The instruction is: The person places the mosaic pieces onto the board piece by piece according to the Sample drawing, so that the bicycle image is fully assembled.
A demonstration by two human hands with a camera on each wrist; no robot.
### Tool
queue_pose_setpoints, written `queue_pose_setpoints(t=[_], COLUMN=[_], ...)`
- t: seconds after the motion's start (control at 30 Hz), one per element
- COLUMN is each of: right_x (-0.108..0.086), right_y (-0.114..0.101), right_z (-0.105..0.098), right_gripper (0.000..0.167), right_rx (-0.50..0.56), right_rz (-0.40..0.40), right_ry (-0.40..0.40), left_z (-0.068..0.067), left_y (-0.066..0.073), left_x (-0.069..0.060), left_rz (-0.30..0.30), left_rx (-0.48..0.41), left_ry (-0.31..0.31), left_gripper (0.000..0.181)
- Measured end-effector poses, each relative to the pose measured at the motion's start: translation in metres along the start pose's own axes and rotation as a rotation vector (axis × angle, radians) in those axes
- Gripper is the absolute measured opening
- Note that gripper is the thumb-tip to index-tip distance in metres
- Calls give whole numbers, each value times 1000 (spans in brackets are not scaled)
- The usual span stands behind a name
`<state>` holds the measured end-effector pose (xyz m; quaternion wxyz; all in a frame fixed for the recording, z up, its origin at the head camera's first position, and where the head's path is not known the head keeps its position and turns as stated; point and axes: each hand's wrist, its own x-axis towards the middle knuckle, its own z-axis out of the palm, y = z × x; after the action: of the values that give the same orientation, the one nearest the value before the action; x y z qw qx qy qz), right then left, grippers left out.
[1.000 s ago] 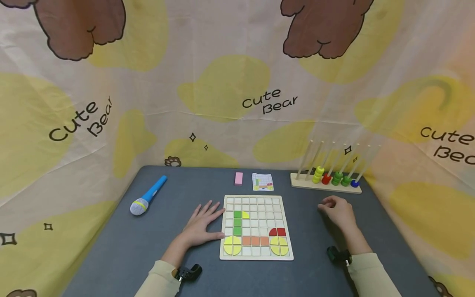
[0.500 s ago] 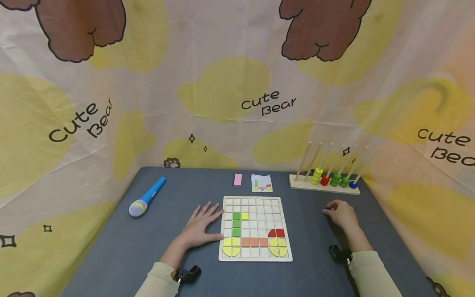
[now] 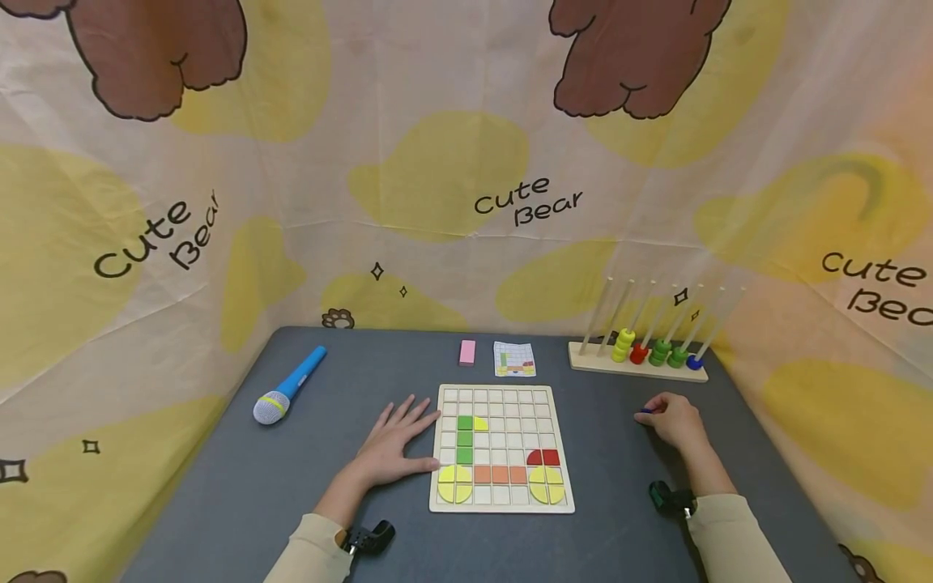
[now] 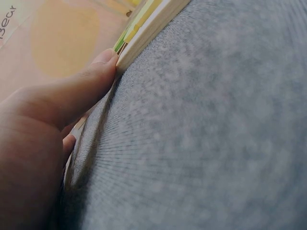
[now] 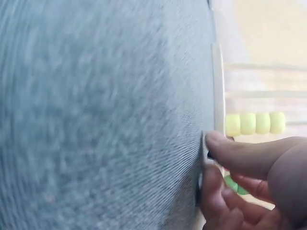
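Observation:
Between thumb and index finger, my right hand (image 3: 672,419) pinches a small dark blue piece (image 3: 646,410), just above or on the table right of the board. Most of that piece is hidden by the fingers; in the right wrist view only a dark bit (image 5: 209,155) shows. My left hand (image 3: 394,445) lies with fingers spread, its thumb and fingertips touching the left edge of a square-grid board (image 3: 503,409). Green, yellow, orange and red flat pieces lie in the grid. In the left wrist view the thumb (image 4: 103,64) meets the board's edge.
A wooden peg rack (image 3: 594,361) with coloured beads stands at the back right. Behind the board lie a pink block (image 3: 467,352) and a small pattern card (image 3: 514,359). A blue toy microphone (image 3: 291,385) lies at the left. A printed cloth (image 3: 437,178) hangs behind the table.
My right hand has shifted slightly right and towards me, and a dark blue piece now shows between its thumb and index finger. The left hand stays at the board's edge.

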<state>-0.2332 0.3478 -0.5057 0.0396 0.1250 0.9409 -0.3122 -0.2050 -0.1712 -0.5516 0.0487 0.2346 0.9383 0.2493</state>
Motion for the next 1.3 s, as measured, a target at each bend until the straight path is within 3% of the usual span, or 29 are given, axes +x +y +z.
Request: queue_pose_setpoints(t=[0.2, 0.5, 1.07, 1.3], right_x=[-11, -29, -75, -93], right_y=[-14, -44, -98, -115], right_z=[4, 19, 54, 77], right_gripper=[31, 24, 10, 4], right_rx=[74, 64, 140, 165], right_rz=[-79, -229, -248, -314], right_ry=[-9, -61, -141, -251], left_z=[0, 1, 2, 2], left_y=[0, -2, -1, -3], left_x=[-1, 1, 1, 1], left_rz=[-18, -7, -6, -5], left_rx=[2, -5, -4, 5], left_ry=[-18, -7, -17, -11], left_gripper=[90, 90, 91, 92])
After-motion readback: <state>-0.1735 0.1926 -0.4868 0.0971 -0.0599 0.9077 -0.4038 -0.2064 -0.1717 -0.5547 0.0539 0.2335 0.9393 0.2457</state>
